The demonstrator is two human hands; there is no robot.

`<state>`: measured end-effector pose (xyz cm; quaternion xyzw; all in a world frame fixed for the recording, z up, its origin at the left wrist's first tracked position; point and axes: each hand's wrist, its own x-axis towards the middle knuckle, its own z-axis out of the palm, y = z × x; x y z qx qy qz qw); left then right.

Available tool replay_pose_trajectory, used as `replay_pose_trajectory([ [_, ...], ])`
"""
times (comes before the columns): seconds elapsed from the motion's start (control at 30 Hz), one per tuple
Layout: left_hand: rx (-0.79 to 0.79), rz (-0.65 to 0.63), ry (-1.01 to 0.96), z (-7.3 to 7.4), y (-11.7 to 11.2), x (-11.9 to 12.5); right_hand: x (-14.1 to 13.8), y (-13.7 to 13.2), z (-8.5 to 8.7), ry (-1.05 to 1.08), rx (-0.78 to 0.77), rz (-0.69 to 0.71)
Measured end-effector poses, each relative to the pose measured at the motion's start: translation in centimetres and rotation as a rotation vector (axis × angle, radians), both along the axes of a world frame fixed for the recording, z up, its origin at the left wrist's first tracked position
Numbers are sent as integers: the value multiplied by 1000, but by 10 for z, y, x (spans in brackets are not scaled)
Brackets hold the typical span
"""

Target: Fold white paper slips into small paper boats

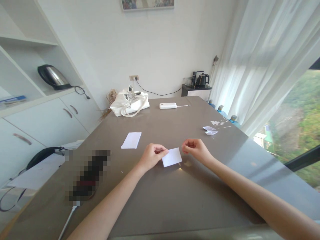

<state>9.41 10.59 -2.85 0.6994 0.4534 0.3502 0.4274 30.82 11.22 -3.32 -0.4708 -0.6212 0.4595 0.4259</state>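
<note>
My left hand [152, 156] pinches the left edge of a small white paper sheet [172, 157] and holds it just above the grey table [160, 200]. My right hand [195, 148] hovers right beside the sheet's upper right corner, fingers curled into a pinch; whether it touches the paper or holds anything I cannot tell. Another white paper sheet [131, 140] lies flat on the table to the left, beyond my left hand.
Small folded paper pieces [210, 130] and scraps lie at the right. A white handbag [129, 104] and a white power bank [168, 105] with cable sit at the far end. A blurred dark object [87, 175] rests at the near left. Cabinets with a kettle [53, 77] stand left.
</note>
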Motion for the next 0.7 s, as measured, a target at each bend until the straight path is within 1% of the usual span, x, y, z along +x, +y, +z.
replay_pose_trajectory([
  [0.07, -20, 4, -15, -1, 2, -3, 4, 2, 2, 77, -34, -32],
  [0.1, -35, 4, -24, -2, 2, -4, 3, 2, 3, 104, -60, -25],
  [0.2, -80, -38, -55, -3, 1, 0, -3, -1, 1, 90, -123, 86],
  [0.23, -85, -52, -58, -3, 0, 1, -5, -3, 0, 56, -112, 123],
  [0.3, -72, -59, -51, -3, -3, 5, -11, -7, -3, 6, -74, 142],
  [0.53, 95, -5, 32, -3, -8, 16, -19, -14, -5, -95, 29, 120],
  [0.7, 118, 8, 91, -2, -5, 11, -13, -10, -3, -140, 59, 112],
])
